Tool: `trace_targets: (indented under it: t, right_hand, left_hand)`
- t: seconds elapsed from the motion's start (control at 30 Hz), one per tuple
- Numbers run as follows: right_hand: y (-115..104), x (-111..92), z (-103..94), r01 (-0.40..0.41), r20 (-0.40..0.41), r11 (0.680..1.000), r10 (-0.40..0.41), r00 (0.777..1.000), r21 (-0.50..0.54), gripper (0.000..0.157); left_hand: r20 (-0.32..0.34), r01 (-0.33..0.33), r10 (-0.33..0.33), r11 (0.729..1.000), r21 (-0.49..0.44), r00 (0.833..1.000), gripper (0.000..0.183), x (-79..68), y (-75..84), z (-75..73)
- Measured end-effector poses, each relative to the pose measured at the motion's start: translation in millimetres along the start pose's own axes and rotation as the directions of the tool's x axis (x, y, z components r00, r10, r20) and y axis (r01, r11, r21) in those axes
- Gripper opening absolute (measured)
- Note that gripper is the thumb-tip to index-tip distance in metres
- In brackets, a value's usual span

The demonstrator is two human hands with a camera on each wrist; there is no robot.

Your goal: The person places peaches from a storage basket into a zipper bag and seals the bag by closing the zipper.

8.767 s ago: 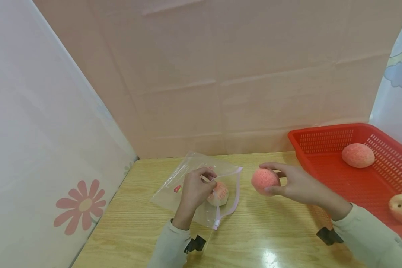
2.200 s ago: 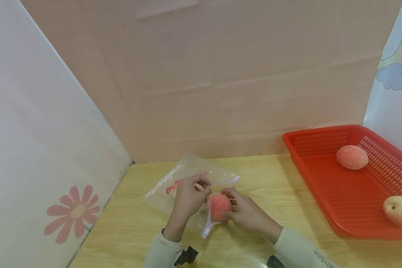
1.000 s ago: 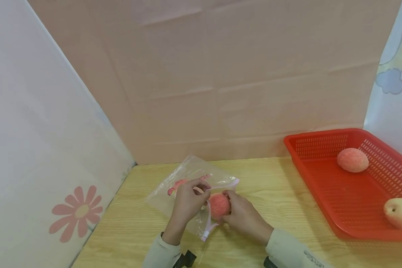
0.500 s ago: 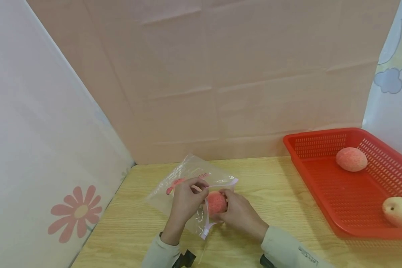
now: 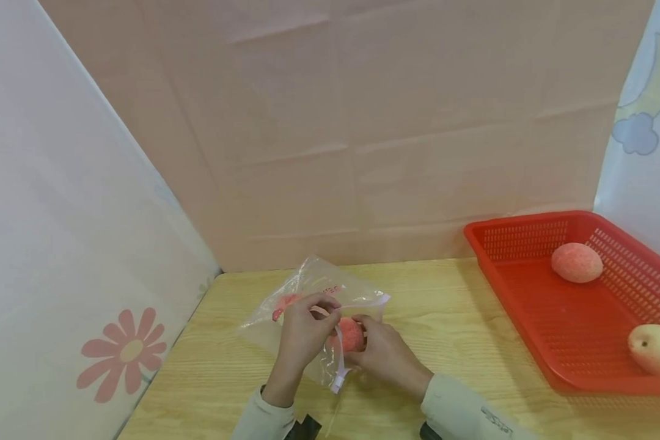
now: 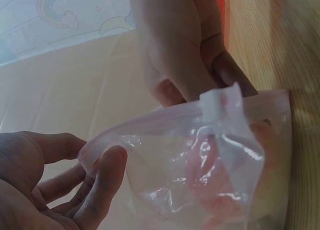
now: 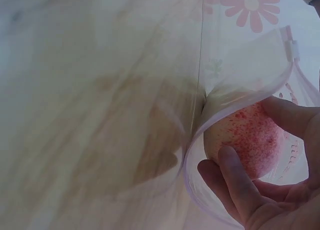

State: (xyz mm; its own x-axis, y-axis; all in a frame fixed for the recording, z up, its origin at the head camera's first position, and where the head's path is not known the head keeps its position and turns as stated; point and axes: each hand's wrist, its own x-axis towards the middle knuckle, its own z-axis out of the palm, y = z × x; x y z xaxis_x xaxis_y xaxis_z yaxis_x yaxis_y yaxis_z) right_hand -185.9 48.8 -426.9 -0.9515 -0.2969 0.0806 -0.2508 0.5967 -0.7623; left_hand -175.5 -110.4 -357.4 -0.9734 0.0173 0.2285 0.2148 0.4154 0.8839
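In the head view a clear zip bag point(image 5: 310, 278) with a pink-edged mouth lies on the table. My left hand point(image 5: 301, 333) pinches the rim of its mouth, and the left wrist view shows thumb and fingers on that pink edge point(image 6: 150, 117). My right hand point(image 5: 389, 354) grips a red-speckled peach point(image 5: 351, 334) inside the opening. The right wrist view shows the peach point(image 7: 247, 137) between thumb and fingers, the bag's rim around it. A white slider point(image 6: 212, 105) sits at one end of the zip. Another pink peach point(image 5: 288, 300) lies deeper in the bag, partly hidden by my left hand.
A red perforated basket point(image 5: 519, 330) stands on the right of the wooden table point(image 5: 429, 287). In it lie a pink peach point(image 5: 576, 263) at the back and a cream-coloured one point(image 5: 657, 348) at the front. Behind the table hangs a beige sheet point(image 5: 407, 153).
My right hand has carried the peach left from beside the basket into the bag's mouth, lately pushing it further in. The peach inside sits further left. My left hand keeps pinching the rim.
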Motion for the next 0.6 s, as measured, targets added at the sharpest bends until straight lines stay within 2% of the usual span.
trace_targets:
  t: [0.2,0.6]
  right_hand:
    - [-2,2,3.0,0.033,-0.007,0.999,-0.034,0.999,-0.027,0.069]
    - [-5,5,10.8,0.029,0.003,0.998,-0.029,1.000,-0.056,0.068]
  left_hand:
    - [0.003,-0.005,0.005,1.000,0.000,1.000,0.004,0.1,-0.2,-0.2]
    - [-0.008,0.002,-0.002,1.000,-0.005,1.000,0.004,1.1,0.3,-1.9]
